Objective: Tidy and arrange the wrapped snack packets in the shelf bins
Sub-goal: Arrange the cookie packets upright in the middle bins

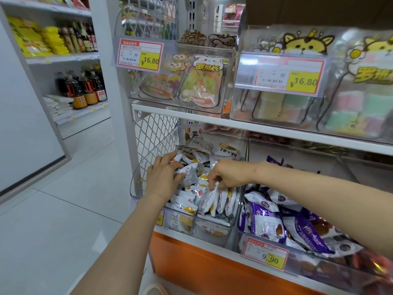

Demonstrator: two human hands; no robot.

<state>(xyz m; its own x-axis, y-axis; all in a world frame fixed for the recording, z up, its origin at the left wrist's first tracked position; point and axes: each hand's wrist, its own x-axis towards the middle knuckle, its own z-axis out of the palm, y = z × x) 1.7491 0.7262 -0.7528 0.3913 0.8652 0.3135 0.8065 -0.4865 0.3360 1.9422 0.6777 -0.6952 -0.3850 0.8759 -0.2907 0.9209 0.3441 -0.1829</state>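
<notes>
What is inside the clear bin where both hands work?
The bin holds white-and-yellow snack packets: a loose heap behind, a row standing on edge at front right. The left hand and right hand each hold one and cover others; its floor is hidden.

Bright, even shop light falls from above, probably from ceiling fixtures out of view, and leaves only soft, faint shadows. Above the red-and-yellow 9.90 price tag [265,256], the clear plastic bin fronts [350,99] carry milky glare and look hazy. Left of that tag the silver-and-white wrapped snack packets [191,196] glint, and the left hand [163,179] and right hand [228,174] are fairly sharp. Right of it the purple wrapped packets [306,231] smear towards the frame edge. The white shelf rail [276,130] above bows with wide-lens distortion.
</notes>
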